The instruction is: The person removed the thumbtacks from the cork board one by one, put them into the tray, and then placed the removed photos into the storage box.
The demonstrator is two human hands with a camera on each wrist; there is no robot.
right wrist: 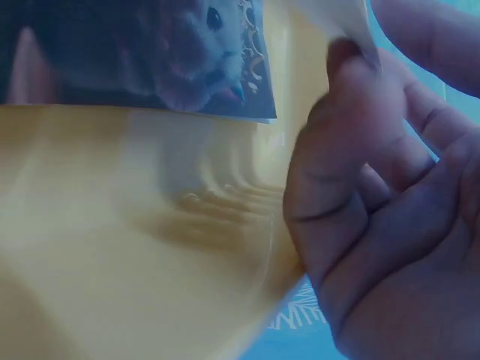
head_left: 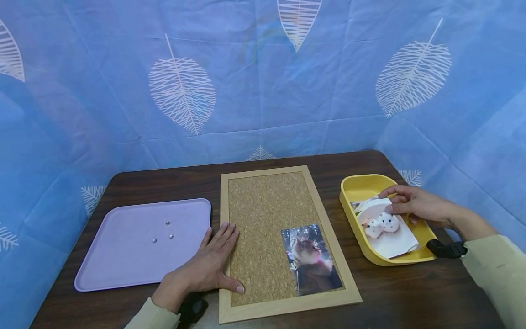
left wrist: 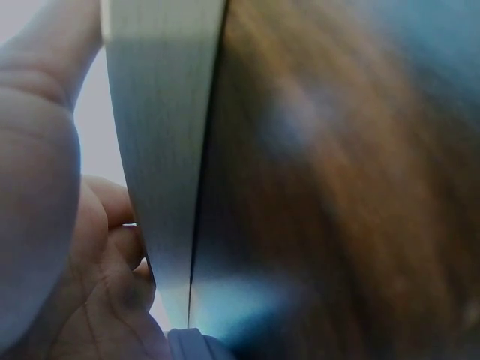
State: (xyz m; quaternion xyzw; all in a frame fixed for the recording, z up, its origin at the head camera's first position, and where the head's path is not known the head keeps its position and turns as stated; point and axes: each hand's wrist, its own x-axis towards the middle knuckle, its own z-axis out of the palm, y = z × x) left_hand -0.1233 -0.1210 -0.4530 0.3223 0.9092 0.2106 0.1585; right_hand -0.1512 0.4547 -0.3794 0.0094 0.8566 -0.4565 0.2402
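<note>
My left hand rests flat on the left edge of a wood-framed cork board, fingers spread and thumb over the cork. The pale wooden frame also shows beside that hand in the left wrist view. A photo of a furry animal lies on the board's lower right. Over the yellow tray, my right hand pinches the edge of a white photo with two small white animal figures. In the right wrist view, another photo of an animal lies in the yellow tray.
At the left, a lilac tray holds three small metal pins. Both trays and the board stand on a dark wooden table. A blue cloth with white leaf prints hangs behind and around the table.
</note>
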